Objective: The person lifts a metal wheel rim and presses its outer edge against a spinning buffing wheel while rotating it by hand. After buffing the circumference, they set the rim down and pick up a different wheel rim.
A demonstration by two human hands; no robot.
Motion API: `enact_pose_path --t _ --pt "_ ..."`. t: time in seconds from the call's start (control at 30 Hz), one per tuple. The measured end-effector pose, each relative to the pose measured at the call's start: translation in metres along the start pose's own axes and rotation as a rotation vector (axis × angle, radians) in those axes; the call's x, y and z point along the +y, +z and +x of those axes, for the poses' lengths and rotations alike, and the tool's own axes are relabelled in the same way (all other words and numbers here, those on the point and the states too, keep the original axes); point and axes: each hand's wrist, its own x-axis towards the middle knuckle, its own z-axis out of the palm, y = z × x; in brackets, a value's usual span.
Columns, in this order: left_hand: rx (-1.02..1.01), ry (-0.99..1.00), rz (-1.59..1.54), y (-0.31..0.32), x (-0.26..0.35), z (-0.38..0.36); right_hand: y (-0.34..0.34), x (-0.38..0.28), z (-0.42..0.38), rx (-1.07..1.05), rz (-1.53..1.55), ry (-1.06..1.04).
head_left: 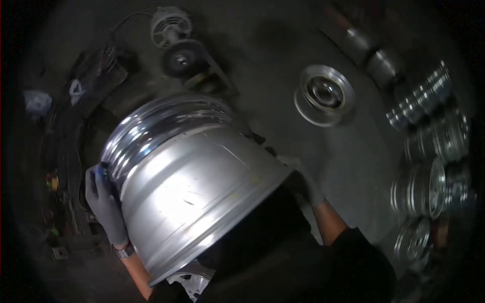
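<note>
We hold a large shiny silver metal wheel rim between our two gloved hands — it lies on its side, barrel toward us. Our left hand is pressed flat against its left edge, fingers spread; our right hand grips the opposite edge, fingers curled round the lip. Beyond the grip, on the dark floor, lies a smaller silver rim; right of our right hand stand stacked chrome rims.

Gloved left hand and right hand, spread apart, both gripping.
</note>
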Motion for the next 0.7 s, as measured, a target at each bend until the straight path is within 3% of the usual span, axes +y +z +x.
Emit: enact_pose_path --t 0.03,0.07,0.13,0.17,0.23,0.27,0.33,0.37,0.43,0.47,0.53,0.57,0.6,0.63,0.67,0.7 --pt "-0.041 -0.041 -0.027 -0.004 0.008 -0.008 -0.005 0.018 -0.007 -0.112 -0.517 -0.119" --pt "-0.074 -0.084 -0.051 -0.01 0.019 -0.017 -0.011 0.046 -0.017 -0.087 -0.505 -0.115" --pt "-0.086 -0.054 -0.065 -0.009 0.042 -0.035 -0.018 0.086 -0.036 0.148 -1.122 -0.491" --pt "-0.072 -0.042 -0.071 -0.011 0.049 -0.041 -0.021 0.092 -0.045 0.164 -1.124 -0.493" --pt "-0.092 -0.017 -0.038 -0.014 0.051 -0.038 -0.02 0.076 -0.051 0.221 -1.651 -0.659" --pt "-0.11 0.003 -0.007 -0.017 0.05 -0.042 -0.019 0.084 -0.054 0.238 -1.656 -0.65" --pt "-0.109 0.02 -0.021 -0.02 0.046 -0.04 -0.018 0.085 -0.053 0.225 -0.623 -0.161" --pt "-0.096 0.031 -0.027 -0.02 0.042 -0.039 -0.022 0.083 -0.058 0.254 -0.633 -0.166" --pt "-0.102 0.036 -0.075 -0.011 0.031 -0.034 -0.022 0.018 -0.074 0.206 -0.944 -0.32" --pt "-0.096 0.024 -0.097 -0.007 0.023 -0.031 -0.02 -0.006 -0.081 0.239 -0.955 -0.315" --pt "-0.103 0.009 -0.218 0.005 0.003 -0.026 -0.008 -0.052 -0.094 0.441 -0.624 -0.434" --pt "-0.059 0.07 -0.201 0.013 -0.011 -0.024 0.006 -0.081 -0.107 0.452 -0.634 -0.442" --pt "-0.008 0.131 -0.182 0.018 -0.023 -0.022 0.024 -0.114 -0.119 0.484 -0.497 -0.578" --pt "-0.007 0.061 -0.189 0.023 -0.028 -0.025 0.037 -0.141 -0.129 0.507 -0.354 -0.714" --pt "-0.007 0.109 -0.148 0.031 -0.071 -0.019 0.045 -0.16 -0.136 0.505 -0.363 -0.728" --pt "-0.032 0.042 -0.317 0.044 -0.085 -0.021 0.052 -0.174 -0.141 0.491 -0.43 -0.779"
